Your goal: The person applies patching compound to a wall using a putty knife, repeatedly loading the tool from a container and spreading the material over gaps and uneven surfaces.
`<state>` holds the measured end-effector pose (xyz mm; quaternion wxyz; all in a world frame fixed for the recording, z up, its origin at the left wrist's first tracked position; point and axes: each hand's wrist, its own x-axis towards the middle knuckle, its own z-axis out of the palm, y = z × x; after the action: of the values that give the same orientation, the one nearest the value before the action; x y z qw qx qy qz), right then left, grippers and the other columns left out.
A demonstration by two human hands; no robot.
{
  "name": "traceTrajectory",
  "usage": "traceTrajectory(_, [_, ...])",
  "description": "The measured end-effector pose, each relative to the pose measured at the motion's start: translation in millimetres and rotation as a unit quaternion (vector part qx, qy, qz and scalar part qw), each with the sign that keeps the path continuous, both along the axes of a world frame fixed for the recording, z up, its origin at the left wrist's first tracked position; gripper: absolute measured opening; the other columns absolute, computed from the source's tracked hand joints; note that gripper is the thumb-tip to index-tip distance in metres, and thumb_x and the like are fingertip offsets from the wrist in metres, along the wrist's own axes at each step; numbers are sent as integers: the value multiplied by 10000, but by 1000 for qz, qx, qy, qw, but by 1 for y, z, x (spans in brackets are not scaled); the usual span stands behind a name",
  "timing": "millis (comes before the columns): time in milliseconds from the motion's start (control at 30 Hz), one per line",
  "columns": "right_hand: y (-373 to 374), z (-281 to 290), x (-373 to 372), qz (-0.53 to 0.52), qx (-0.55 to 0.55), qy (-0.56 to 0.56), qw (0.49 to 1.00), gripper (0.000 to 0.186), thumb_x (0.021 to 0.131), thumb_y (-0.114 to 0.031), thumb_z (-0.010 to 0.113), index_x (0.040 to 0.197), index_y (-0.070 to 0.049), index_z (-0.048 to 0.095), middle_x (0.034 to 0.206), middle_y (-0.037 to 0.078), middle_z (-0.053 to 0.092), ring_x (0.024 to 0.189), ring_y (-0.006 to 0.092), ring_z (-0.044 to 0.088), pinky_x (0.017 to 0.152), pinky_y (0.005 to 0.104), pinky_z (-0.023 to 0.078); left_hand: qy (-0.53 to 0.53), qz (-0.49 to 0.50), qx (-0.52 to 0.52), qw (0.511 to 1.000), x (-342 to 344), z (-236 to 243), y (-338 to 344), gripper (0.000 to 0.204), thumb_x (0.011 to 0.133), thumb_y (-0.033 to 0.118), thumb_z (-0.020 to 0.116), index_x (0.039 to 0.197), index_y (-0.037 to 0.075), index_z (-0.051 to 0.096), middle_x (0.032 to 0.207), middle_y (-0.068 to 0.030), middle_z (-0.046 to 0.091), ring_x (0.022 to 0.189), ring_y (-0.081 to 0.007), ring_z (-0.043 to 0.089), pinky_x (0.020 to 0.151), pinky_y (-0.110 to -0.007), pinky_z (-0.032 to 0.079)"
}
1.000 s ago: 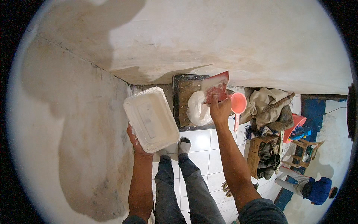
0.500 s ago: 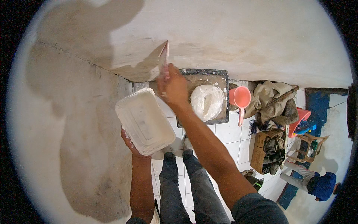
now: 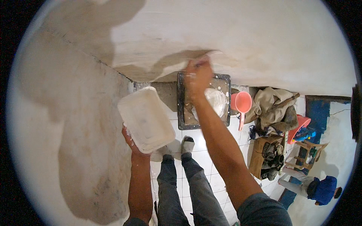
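Note:
My left hand (image 3: 131, 142) grips the lower left side of a rectangular white plastic tub (image 3: 147, 118), its fingers smeared with white paste. The tub is tilted so that its whitish inside shows. My right hand (image 3: 200, 73) is raised at the wall (image 3: 245, 49), closed round a putty knife (image 3: 214, 53) and smeared by motion. The knife's thin pale edge lies at the wall surface, and the rest of it is mostly hidden by the hand. Below the right forearm, a white plastic bag (image 3: 217, 103) rests on a black-rimmed, paint-spotted tray (image 3: 184, 120), partly covered by the arm.
Right of the tray stands a pink dipper (image 3: 241, 101). Farther right lie a beige cloth heap (image 3: 272, 103), a cardboard box of shoes (image 3: 258, 156) and a wooden chair (image 3: 311, 152). A person in blue (image 3: 322, 189) is at the far right. The walls meet at a corner on the left.
My right hand with the putty knife has swept right along the wall, and the blade has turned from pointing up to pointing right. My left hand and the tub have barely moved.

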<state>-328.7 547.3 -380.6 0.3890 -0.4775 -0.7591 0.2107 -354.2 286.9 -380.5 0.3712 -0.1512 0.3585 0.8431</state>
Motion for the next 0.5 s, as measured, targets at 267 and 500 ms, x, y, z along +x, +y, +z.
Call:
traceTrajectory(267, [-48,-65,42,150,-87,60,983,182,883,-166,568,873,15,587,818,172,643,748,322,617,680,423,475,-3,35,9,999,-4,-6,-22,730,844,623,467,1415,174,386,1393,-83,452,1235,-308,469,998,-522,420])
traceTrajectory(500, [0,-71,13,-22,-70,59,996,253,834,-245,629,845,3,584,756,160,630,688,317,615,638,436,476,-18,45,27,998,-9,-27,-48,743,847,647,438,1425,184,372,1422,-81,415,1277,-308,427,1016,-530,399])
